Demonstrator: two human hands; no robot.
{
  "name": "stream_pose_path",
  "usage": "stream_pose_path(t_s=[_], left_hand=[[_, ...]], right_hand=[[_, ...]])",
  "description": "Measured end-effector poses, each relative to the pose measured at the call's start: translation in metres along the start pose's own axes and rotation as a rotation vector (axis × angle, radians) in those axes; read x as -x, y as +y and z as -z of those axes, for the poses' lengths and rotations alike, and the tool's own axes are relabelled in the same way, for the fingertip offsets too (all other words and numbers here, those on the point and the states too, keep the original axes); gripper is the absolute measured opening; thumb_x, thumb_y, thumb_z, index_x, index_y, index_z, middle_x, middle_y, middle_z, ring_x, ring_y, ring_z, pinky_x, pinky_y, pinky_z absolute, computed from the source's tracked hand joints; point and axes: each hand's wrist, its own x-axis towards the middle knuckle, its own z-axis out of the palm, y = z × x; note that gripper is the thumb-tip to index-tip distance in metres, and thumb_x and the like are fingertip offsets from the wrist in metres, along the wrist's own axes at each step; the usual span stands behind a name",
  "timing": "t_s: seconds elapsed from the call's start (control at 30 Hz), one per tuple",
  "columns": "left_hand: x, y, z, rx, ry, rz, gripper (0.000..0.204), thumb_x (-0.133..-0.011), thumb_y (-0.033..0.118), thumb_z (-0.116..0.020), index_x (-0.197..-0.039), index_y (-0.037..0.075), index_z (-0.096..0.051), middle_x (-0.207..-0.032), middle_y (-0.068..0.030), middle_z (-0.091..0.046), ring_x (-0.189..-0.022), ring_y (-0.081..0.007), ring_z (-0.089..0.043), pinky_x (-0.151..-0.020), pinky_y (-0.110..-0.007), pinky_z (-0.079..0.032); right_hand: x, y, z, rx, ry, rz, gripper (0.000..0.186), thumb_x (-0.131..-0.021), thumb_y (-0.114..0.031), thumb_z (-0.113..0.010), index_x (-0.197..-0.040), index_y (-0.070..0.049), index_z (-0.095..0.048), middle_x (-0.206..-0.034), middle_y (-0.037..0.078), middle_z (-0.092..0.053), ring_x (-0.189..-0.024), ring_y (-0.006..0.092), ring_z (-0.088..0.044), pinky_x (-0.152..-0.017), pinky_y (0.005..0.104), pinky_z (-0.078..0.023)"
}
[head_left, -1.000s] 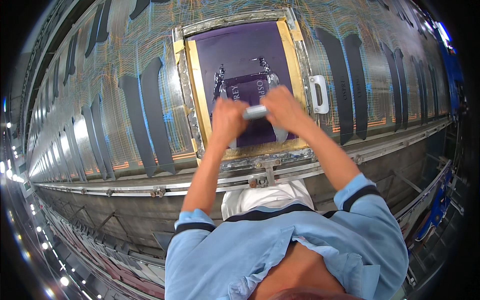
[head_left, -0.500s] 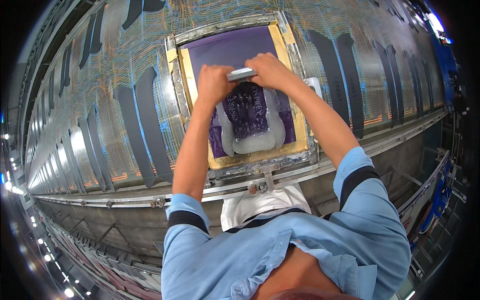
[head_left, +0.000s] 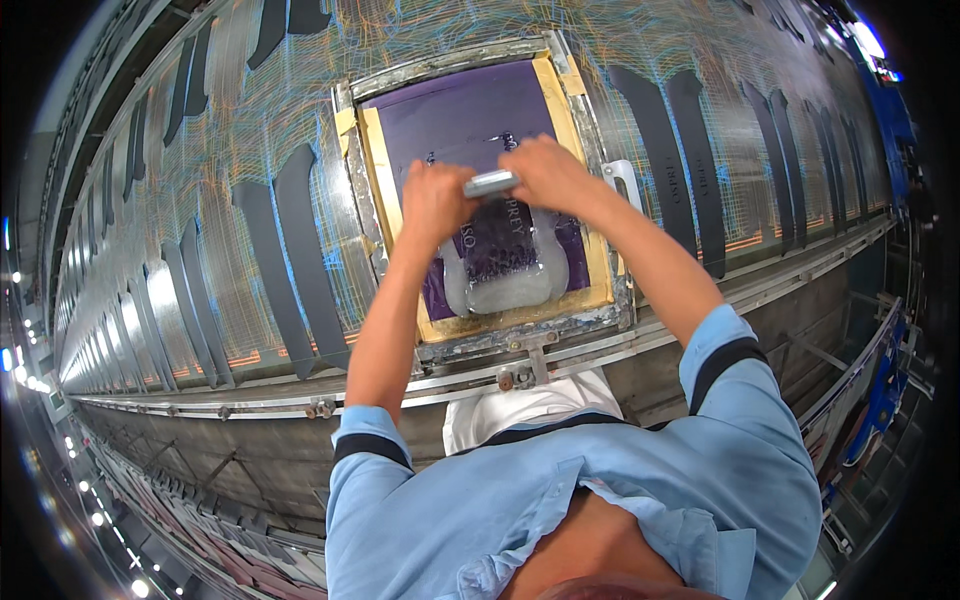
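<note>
A screen-printing frame (head_left: 585, 290) with purple mesh and a yellow taped border lies on a long printing table. My left hand (head_left: 435, 200) and my right hand (head_left: 545, 170) both grip a grey squeegee handle (head_left: 490, 183) held across the middle of the screen. Below the squeegee a patch of pale wet ink (head_left: 505, 285) shines on the mesh, around a lettered stencil area. The squeegee blade itself is hidden by my hands.
Dark curved fabric pieces (head_left: 295, 260) lie in rows along the table on both sides of the frame, more of them at the right (head_left: 690, 170). A metal rail (head_left: 420, 385) runs along the table's near edge. A white handle (head_left: 625, 185) sits at the frame's right side.
Both hands carried the squeegee up toward the frame's far end, then pulled it back toward the middle. Pale wet ink now shows on the lower mesh.
</note>
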Motion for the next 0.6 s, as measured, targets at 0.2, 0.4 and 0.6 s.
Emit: stream_pose_path(t_s=[0.2,0.4,0.6], left_hand=[[-0.044,-0.039,-0.005,0.077,0.026,0.004,0.024,-0.07,0.024,-0.086,-0.087,0.012,-0.076,-0.078,-0.0123,-0.072,-0.077,-0.0352,-0.067,-0.076,-0.045,-0.046],[-0.026,-0.025,-0.007,0.072,0.108,0.012,0.022,-0.068,0.021,-0.086,-0.085,0.012,-0.075,-0.078,-0.0119,-0.072,-0.076,-0.0337,-0.068,-0.075,-0.045,-0.046],[0.1,0.047,-0.027,0.079,0.065,0.003,0.026,-0.063,0.011,-0.083,-0.086,0.015,-0.074,-0.081,-0.0028,-0.07,-0.08,-0.0247,-0.065,-0.078,-0.04,-0.04]], right_hand=[[-0.051,0.029,0.002,-0.083,-0.076,-0.11,0.021,-0.078,-0.022,-0.079,-0.089,-0.008,-0.069,-0.084,0.016,-0.073,-0.088,0.0382,-0.07,-0.082,0.0494,-0.052],[-0.037,0.021,-0.013,-0.06,0.093,0.001,0.018,-0.075,-0.017,-0.077,-0.085,-0.008,-0.066,-0.082,0.015,-0.071,-0.086,0.039,-0.069,-0.081,0.0511,-0.052],[0.09,-0.06,-0.036,-0.102,-0.008,0.001,0.03,-0.071,-0.019,-0.082,-0.092,-0.008,-0.063,-0.09,0.011,-0.069,-0.097,0.0338,-0.065,-0.087,0.046,-0.048]])
